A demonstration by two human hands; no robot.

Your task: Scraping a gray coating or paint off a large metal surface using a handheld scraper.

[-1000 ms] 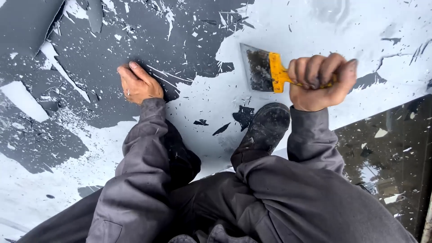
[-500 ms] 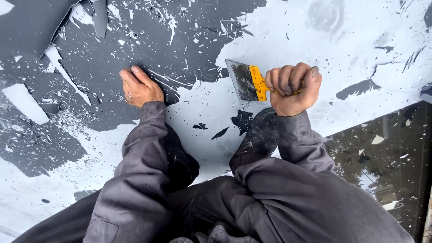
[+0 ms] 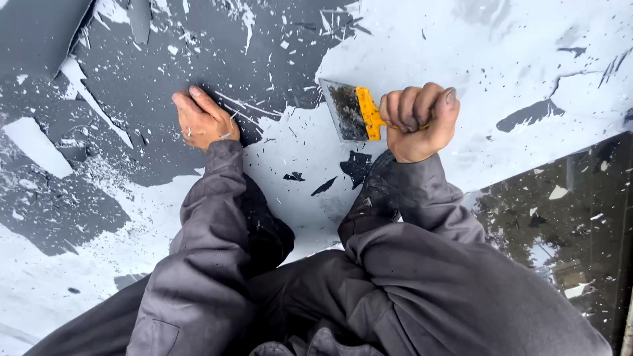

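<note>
My right hand is closed around the yellow handle of a scraper. Its wide metal blade points left and lies on a pale grey painted surface. My left hand rests flat, palm down, on the dark scraped area where the coating is gone. The blade's edge sits close to the border between the pale coating and the dark bare part. Both arms are in grey sleeves.
Loose white flakes and strips of peeled coating lie scattered over the dark area at left. A glossy dark panel with a few flakes on it fills the right side. My knees in grey trousers fill the bottom of the view.
My right hand has pushed the scraper leftward across the pale coating, closer to the dark bare area. My left hand has stayed in place.
</note>
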